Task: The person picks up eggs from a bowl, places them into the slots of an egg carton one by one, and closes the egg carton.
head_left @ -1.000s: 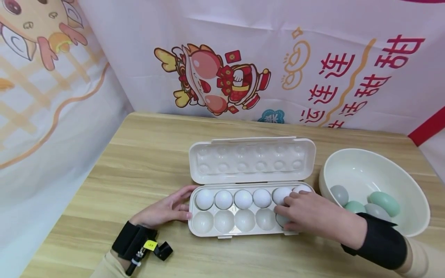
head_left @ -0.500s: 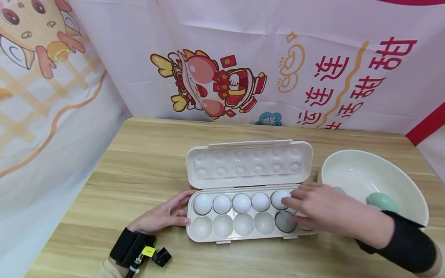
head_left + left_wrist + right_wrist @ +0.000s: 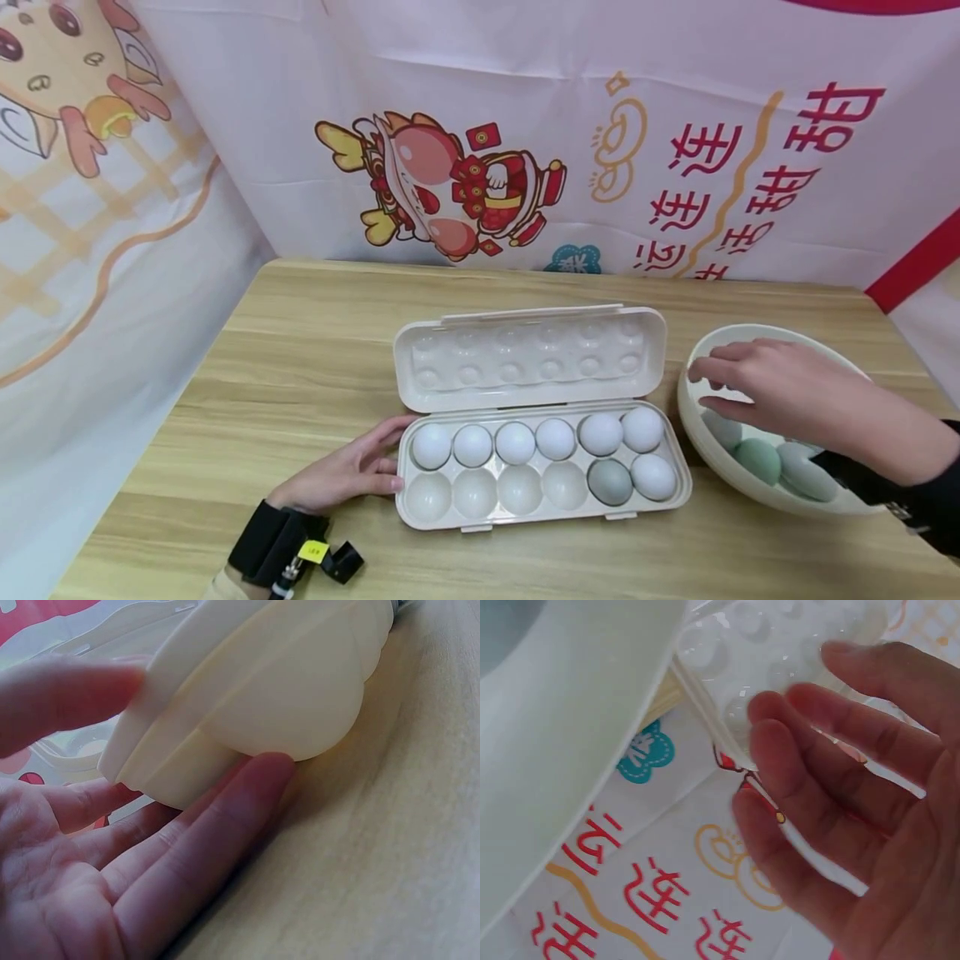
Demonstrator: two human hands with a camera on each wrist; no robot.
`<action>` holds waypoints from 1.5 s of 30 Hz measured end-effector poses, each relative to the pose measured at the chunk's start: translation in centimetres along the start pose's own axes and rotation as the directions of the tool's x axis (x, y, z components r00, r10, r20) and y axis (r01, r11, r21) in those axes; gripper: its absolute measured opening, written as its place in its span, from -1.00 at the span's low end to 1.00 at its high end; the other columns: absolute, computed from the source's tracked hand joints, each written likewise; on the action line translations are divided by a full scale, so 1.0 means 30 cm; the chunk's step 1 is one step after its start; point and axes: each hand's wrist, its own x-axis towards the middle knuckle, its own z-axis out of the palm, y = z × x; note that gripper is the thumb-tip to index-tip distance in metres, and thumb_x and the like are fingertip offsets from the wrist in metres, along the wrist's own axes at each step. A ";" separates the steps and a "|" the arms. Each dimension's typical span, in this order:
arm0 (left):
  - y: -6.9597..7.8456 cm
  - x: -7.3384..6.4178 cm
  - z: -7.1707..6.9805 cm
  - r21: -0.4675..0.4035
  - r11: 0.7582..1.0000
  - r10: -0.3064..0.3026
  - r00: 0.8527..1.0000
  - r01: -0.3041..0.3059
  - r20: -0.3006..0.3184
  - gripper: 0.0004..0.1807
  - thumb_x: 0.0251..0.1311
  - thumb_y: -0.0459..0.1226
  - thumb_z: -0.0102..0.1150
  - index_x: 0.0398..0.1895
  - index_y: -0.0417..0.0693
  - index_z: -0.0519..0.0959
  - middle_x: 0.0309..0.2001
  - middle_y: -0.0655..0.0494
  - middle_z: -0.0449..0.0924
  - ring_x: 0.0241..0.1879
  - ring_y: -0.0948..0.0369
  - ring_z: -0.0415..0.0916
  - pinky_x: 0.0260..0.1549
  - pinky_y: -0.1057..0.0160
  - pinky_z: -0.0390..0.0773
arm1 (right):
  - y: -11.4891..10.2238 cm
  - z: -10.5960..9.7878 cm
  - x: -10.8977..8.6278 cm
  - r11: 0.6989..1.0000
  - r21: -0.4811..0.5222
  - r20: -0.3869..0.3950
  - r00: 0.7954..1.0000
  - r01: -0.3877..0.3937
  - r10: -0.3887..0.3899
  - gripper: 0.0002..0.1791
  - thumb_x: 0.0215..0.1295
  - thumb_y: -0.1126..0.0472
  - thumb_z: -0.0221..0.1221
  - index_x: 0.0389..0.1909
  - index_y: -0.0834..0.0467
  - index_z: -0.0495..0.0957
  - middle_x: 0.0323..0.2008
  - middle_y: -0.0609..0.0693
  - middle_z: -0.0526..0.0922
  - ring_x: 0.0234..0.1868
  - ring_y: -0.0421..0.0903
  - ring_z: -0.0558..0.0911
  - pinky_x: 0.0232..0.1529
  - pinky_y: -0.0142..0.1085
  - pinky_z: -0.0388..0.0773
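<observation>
My left hand (image 3: 341, 475) holds the left end of an open white plastic egg carton (image 3: 438, 521). In the left wrist view, fingers (image 3: 217, 825) lie against the carton's side and underside. White eggs (image 3: 515, 443) fill the back row. In the front row, a grey-green egg (image 3: 610, 482) and a white egg (image 3: 654, 477) sit in the two right cups; the other cups there are bare. My right hand (image 3: 795, 400) hovers over the cream bowl (image 3: 705, 433), fingers slightly bent with nothing between them. Grey eggs (image 3: 806, 471) and a green egg (image 3: 757, 461) show in the bowl, partly hidden by this hand.
The carton's lid (image 3: 528, 358) stands open behind its base. The bowl is close to the carton's right end. A printed white cloth (image 3: 480, 67) hangs behind the wooden table (image 3: 315, 333).
My right hand has left the carton's right end and moved right, over the bowl, uncovering the white and grey-green eggs there. My left hand keeps its place on the carton.
</observation>
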 end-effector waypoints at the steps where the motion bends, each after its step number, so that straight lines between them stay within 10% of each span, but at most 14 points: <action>1: -0.001 0.000 0.000 -0.001 1.000 0.001 1.000 -0.001 0.001 -0.25 0.22 -0.50 -0.03 0.40 -0.12 -0.14 0.34 -0.47 -0.15 0.05 -0.05 0.44 -0.06 0.22 0.53 | 0.009 0.006 -0.003 0.999 0.034 0.054 0.998 -0.032 0.031 -0.68 -0.16 0.11 0.40 -0.30 -0.01 0.60 -0.40 -0.13 0.64 -0.46 -0.21 0.54 -0.42 -0.20 0.62; 5: -0.004 0.002 0.001 -0.010 1.000 -0.005 1.000 0.005 0.005 -0.24 0.21 -0.50 -0.03 0.40 -0.12 -0.14 0.35 -0.47 -0.18 0.04 -0.04 0.44 -0.07 0.21 0.54 | 0.043 0.039 -0.012 0.980 0.140 0.246 0.964 -0.142 0.104 -0.78 -0.07 0.15 0.36 -0.35 -0.07 0.56 -0.46 -0.23 0.58 -0.51 -0.28 0.44 -0.47 -0.30 0.57; 13: -0.009 0.008 -0.001 0.006 1.000 -0.010 1.000 0.010 0.010 -0.25 0.22 -0.49 -0.02 0.40 -0.11 -0.14 0.34 -0.45 -0.16 0.04 -0.03 0.45 -0.07 0.23 0.53 | 0.120 0.122 -0.009 0.938 0.262 0.365 0.923 -0.227 0.122 -0.87 0.03 0.19 0.29 -0.37 0.02 0.58 -0.53 -0.18 0.54 -0.52 -0.25 0.41 -0.47 -0.31 0.52; 19: -0.009 0.008 0.002 -0.001 1.000 -0.014 1.000 0.014 0.013 -0.25 0.22 -0.49 -0.03 0.40 -0.10 -0.14 0.34 -0.44 -0.15 0.03 -0.03 0.45 -0.08 0.24 0.53 | 0.161 0.161 -0.023 0.888 0.309 0.516 0.844 -0.340 0.144 -0.60 0.07 -0.01 0.26 -0.14 0.15 0.51 -0.44 -0.09 0.57 -0.47 -0.18 0.45 -0.48 -0.28 0.46; 24: -0.006 0.004 0.002 0.005 1.000 -0.014 1.000 0.014 0.010 -0.26 0.23 -0.49 -0.03 0.40 -0.09 -0.13 0.34 -0.44 -0.15 0.04 -0.04 0.45 -0.08 0.23 0.53 | 0.164 0.175 -0.025 0.868 0.333 0.557 0.820 -0.369 0.134 -0.51 0.06 -0.03 0.25 -0.04 0.14 0.47 -0.38 -0.05 0.58 -0.41 -0.15 0.46 -0.43 -0.25 0.45; 37: -0.004 0.000 0.001 0.003 1.000 -0.001 1.000 0.001 0.010 -0.27 0.23 -0.48 -0.04 0.39 -0.10 -0.13 0.34 -0.44 -0.14 0.05 -0.07 0.43 -0.07 0.20 0.54 | 0.162 0.207 -0.007 0.865 0.345 0.593 0.799 -0.364 0.100 -0.62 0.07 0.04 0.21 -0.07 0.06 0.48 -0.40 -0.12 0.47 -0.41 -0.15 0.38 -0.40 -0.26 0.28; 45: -0.007 0.003 -0.003 -0.002 1.000 0.017 1.000 -0.017 0.016 -0.26 0.24 -0.49 -0.05 0.40 -0.09 -0.14 0.34 -0.45 -0.14 0.05 -0.07 0.44 -0.07 0.18 0.54 | 0.166 0.239 0.009 0.880 0.387 0.477 0.877 -0.275 0.064 -0.74 0.03 0.13 0.24 -0.23 0.04 0.49 -0.48 -0.18 0.45 -0.46 -0.22 0.38 -0.42 -0.32 0.29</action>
